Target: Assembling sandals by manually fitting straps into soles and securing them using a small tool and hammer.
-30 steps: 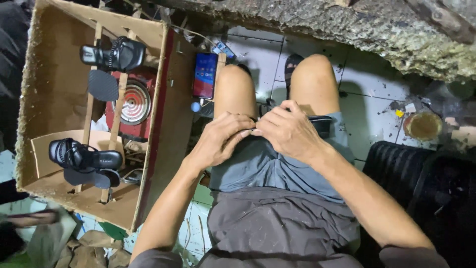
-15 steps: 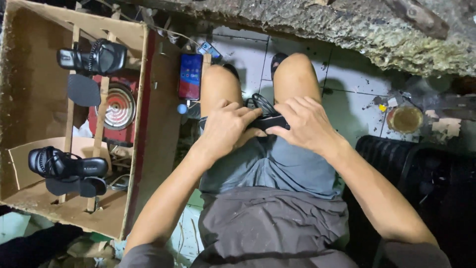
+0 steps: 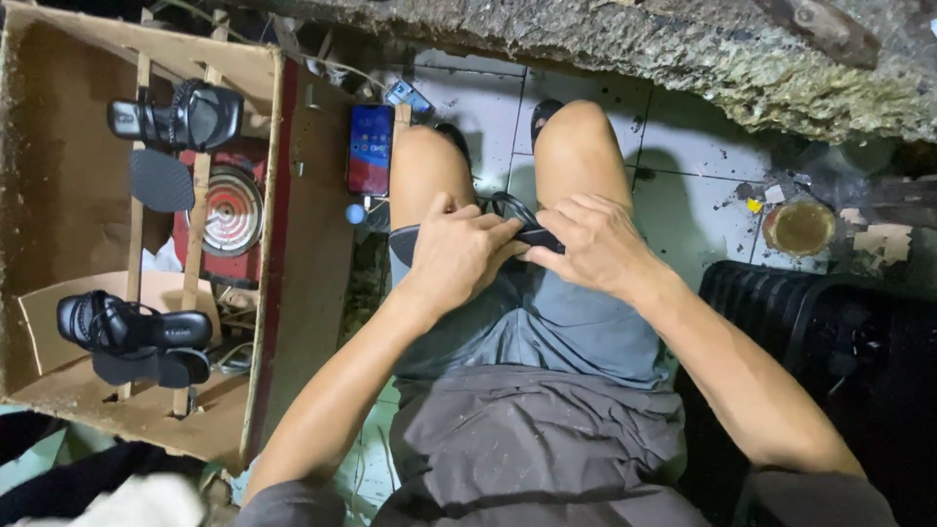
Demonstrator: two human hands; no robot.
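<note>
A black sandal lies across my lap between my bare knees. My left hand covers its left part, fingers curled over the sole. My right hand pinches the right end and the thin black straps. Most of the sandal is hidden under both hands. I sit in grey shorts on a white tiled floor.
A cardboard box at the left holds black strappy sandals, a loose black sole and a red round heater. A phone leans beside it. A small tin stands at right near a black crate.
My hands moved up from my lap toward the knees and brought the black sandal into sight between them. The view shifted slightly right.
</note>
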